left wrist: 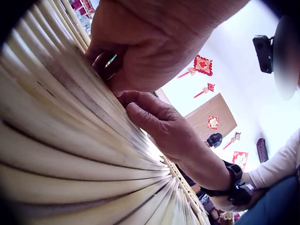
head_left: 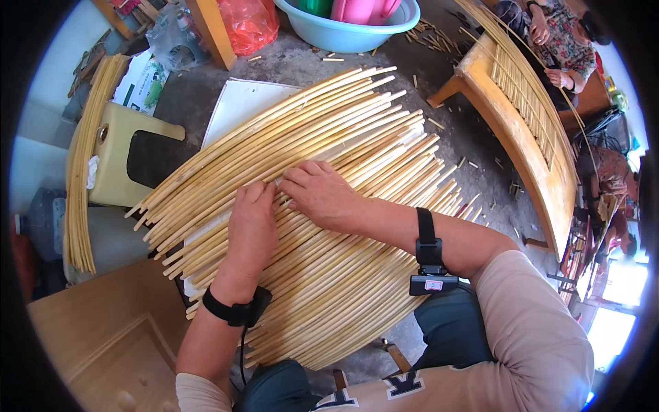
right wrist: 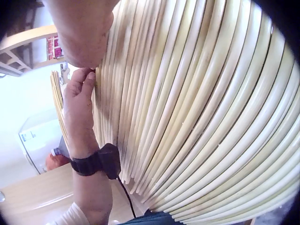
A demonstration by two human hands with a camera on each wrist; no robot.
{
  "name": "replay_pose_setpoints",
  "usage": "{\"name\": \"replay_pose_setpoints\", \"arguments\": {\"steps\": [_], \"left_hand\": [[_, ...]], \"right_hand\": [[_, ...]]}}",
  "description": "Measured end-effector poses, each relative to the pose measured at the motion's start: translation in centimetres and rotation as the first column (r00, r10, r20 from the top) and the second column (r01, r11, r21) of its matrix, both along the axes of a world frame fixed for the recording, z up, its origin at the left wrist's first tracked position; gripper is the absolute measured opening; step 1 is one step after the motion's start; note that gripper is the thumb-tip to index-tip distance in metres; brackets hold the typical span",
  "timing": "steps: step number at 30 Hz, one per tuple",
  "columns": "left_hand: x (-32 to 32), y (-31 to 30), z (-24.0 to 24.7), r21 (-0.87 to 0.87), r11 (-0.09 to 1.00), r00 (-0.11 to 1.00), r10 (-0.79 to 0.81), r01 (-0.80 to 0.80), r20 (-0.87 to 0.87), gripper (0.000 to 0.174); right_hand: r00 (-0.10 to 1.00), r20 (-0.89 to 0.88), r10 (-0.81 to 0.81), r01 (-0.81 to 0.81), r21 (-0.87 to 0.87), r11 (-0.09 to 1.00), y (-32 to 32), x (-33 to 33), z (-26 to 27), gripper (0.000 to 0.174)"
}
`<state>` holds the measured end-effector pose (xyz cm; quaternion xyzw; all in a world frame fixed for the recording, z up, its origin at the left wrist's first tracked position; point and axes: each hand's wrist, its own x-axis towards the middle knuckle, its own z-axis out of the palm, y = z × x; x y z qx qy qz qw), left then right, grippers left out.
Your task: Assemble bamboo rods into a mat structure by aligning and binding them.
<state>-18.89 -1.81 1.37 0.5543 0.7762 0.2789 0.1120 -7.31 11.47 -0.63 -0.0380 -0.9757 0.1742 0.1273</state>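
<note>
A broad spread of pale thin rods, laid side by side, covers the low surface before me. My left hand and right hand meet near its middle, fingers bent down among the rods. In the right wrist view, my left hand's thumb and forefinger pinch together at the rods. The left wrist view shows my right hand with its thumb against its curled forefinger, at the rods. Cannot tell which rod each hand grips, since the fingers hide it.
A white board shows under the rods. To the left, a rod bundle leans by a cream stool. A blue basin stands behind. At right, another person sits by a wooden bench bearing rods.
</note>
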Motion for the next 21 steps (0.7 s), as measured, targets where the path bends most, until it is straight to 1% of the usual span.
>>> {"name": "replay_pose_setpoints", "arguments": {"steps": [2, 4, 5, 6, 8, 9, 11, 12, 13, 14, 15, 16, 17, 18, 20, 21], "left_hand": [[0.2, -0.1, -0.5, 0.022, 0.999, 0.996, -0.026, 0.028, -0.082, 0.036], [0.1, -0.2, -0.8, 0.027, 0.999, 0.992, -0.031, 0.035, -0.119, 0.036], [0.1, -0.3, -0.8, 0.034, 0.998, 0.987, -0.045, 0.051, -0.152, 0.037], [0.1, -0.3, -0.7, 0.031, 0.999, 0.988, -0.038, 0.044, -0.153, 0.037], [0.1, -0.2, -0.2, 0.044, 0.999, 0.995, -0.01, 0.014, -0.098, 0.035], [-0.3, 0.0, 0.2, 0.044, 0.999, 0.995, -0.007, 0.012, -0.102, 0.035], [-1.6, 0.5, 0.7, 0.158, 0.987, 0.997, 0.052, -0.042, -0.054, 0.032], [-2.6, 0.7, 0.6, 0.157, 0.987, 0.997, 0.054, -0.045, -0.055, 0.032], [-3.8, 0.9, 0.6, 0.083, 0.996, 1.0, -0.015, 0.015, 0.0, 0.031], [-4.6, 1.1, 0.6, 0.015, 0.997, 0.995, -0.079, 0.078, 0.058, 0.03], [-5.0, 1.3, 0.6, 0.017, 0.997, 0.996, -0.077, 0.076, 0.054, 0.03], [-5.2, 1.4, 0.8, -0.025, 0.99, 0.99, -0.14, 0.141, 0.03, 0.03], [-5.3, 1.4, 0.9, -0.07, 0.976, 0.979, -0.204, 0.205, 0.014, 0.03], [-5.5, 1.4, 0.9, -0.072, 0.976, 0.979, -0.203, 0.204, 0.017, 0.03], [-6.1, 1.4, 1.0, -0.141, 0.946, 0.954, -0.299, 0.292, -0.034, 0.034], [-6.4, 1.3, 1.1, -0.136, 0.948, 0.955, -0.294, 0.287, -0.035, 0.034]], "right_hand": [[1.0, 0.021, 0.018, -0.017, -0.031, 0.999, 0.5, 0.0, 0.3, 0.029], [0.994, -0.086, -0.069, 0.068, -0.021, 0.997, 1.7, -0.2, 0.3, 0.031], [0.994, -0.057, -0.097, 0.094, -0.047, 0.994, 2.4, -0.4, 1.2, 0.031], [0.994, -0.058, -0.089, 0.087, -0.05, 0.995, 2.7, -0.4, 1.4, 0.031], [0.994, 0.077, -0.076, 0.083, -0.089, 0.993, 3.2, -0.4, 1.6, 0.03], [0.997, 0.03, -0.071, 0.072, -0.038, 0.997, 3.1, -0.4, 0.7, 0.031], [0.997, 0.038, -0.07, 0.071, -0.017, 0.997, 2.9, -0.5, 1.2, 0.03], [0.996, 0.048, -0.073, 0.073, 0.004, 0.997, 2.8, -0.5, 1.5, 0.03], [0.996, 0.046, -0.071, 0.071, 0.003, 0.998, 2.8, -0.6, 1.6, 0.03], [0.994, 0.083, -0.069, 0.069, 0.005, 0.998, 2.8, -0.7, 1.8, 0.029], [0.991, 0.12, -0.067, 0.067, 0.006, 0.998, 2.9, -0.9, 1.9, 0.029], [0.991, 0.118, -0.065, 0.065, 0.006, 0.998, 3.0, -1.0, 2.1, 0.029], [0.982, 0.179, -0.06, 0.058, 0.017, 0.998, 3.0, -1.0, 2.3, 0.032], [0.969, 0.239, -0.056, 0.051, 0.028, 0.998, 3.1, -1.1, 2.4, 0.035], [0.967, 0.252, -0.043, 0.039, 0.023, 0.999, 3.8, -1.4, 2.1, 0.035], [0.955, 0.295, -0.005, 0.007, -0.006, 1.0, 4.3, -1.6, 2.2, 0.035]]}}
